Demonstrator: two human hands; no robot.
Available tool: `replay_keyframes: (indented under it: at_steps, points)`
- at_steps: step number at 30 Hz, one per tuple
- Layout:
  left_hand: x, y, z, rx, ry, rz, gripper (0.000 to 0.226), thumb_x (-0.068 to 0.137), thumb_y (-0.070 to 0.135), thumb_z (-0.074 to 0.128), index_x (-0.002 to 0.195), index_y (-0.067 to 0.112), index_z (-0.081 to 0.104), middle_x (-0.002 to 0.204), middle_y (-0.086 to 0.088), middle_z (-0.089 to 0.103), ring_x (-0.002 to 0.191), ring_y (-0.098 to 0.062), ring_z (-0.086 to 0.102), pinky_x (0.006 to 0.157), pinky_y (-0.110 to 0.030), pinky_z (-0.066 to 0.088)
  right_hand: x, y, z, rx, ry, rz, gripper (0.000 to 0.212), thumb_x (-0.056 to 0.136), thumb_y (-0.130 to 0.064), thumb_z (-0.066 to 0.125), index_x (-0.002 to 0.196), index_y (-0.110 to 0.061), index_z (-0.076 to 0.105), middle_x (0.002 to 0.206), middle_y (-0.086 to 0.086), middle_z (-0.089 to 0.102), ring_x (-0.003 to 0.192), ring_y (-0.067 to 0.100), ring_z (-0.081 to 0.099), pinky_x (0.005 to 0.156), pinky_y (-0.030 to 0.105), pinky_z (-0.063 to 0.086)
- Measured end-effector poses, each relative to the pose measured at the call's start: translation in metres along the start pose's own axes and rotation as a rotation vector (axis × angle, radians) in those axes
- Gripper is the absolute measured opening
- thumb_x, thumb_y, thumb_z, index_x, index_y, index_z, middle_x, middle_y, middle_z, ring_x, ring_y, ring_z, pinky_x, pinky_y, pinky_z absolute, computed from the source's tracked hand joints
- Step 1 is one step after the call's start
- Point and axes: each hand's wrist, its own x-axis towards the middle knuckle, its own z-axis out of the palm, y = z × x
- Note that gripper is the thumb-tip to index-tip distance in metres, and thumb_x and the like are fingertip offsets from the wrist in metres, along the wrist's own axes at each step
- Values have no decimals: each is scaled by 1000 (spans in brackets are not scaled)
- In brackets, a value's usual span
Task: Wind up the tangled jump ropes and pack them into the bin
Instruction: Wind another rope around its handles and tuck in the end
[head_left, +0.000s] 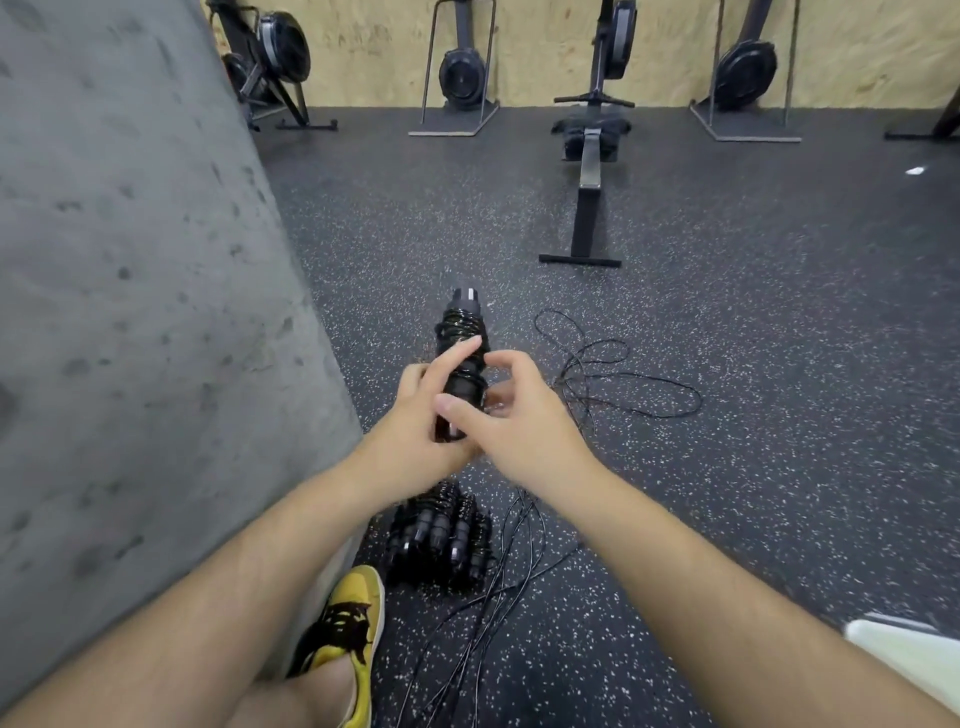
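Observation:
I hold a black jump rope (462, 332) upright over the floor, its cord wound in coils round the paired handles. My left hand (415, 415) grips the lower part of the handles from the left. My right hand (511, 410) pinches the cord against the bundle, thumb across its front. Below my hands lies a pile of wound ropes (444, 540). Loose black cords (498, 587) trail across the floor beside the pile. Another tangled cord (618, 374) loops on the floor to the right. A white corner (909, 654) shows at the lower right; whether it is the bin I cannot tell.
A grey concrete wall (130, 260) fills the left side. My yellow shoe (348, 623) rests near the pile. A rowing machine (589, 171) stands ahead on the speckled rubber floor, with more machines (462, 73) along the far plywood wall.

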Motion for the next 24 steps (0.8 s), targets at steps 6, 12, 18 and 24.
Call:
replay_keyframes:
  at_steps: [6,12,18,24]
  points:
    - [17,-51,-3,-139,16,-92,92,69,26,81,139,63,34,138,-1,39,127,-17,54,104,-43,51,54,49,29,258,-82,228,60,75,-26,77,127,-20,47,110,1,69,91,16,68,86,41,56]
    - [17,-103,25,-113,-28,-226,84,83,-8,69,149,32,36,139,-4,38,95,-11,65,75,-17,52,89,100,70,222,-70,373,56,72,-25,83,116,-20,48,112,0,66,100,20,68,89,49,57]
    - [-4,-169,74,-158,33,-602,69,72,14,57,138,29,49,122,1,59,106,-18,62,102,-42,50,75,170,136,233,-83,628,55,74,-16,81,115,-21,44,108,2,64,97,23,67,88,48,58]
    - [-88,-239,148,20,110,-896,41,91,22,55,133,20,56,130,-3,48,109,-21,54,103,-34,44,-9,270,232,176,-20,738,43,70,-30,70,104,-40,45,87,-11,70,95,20,65,86,43,55]
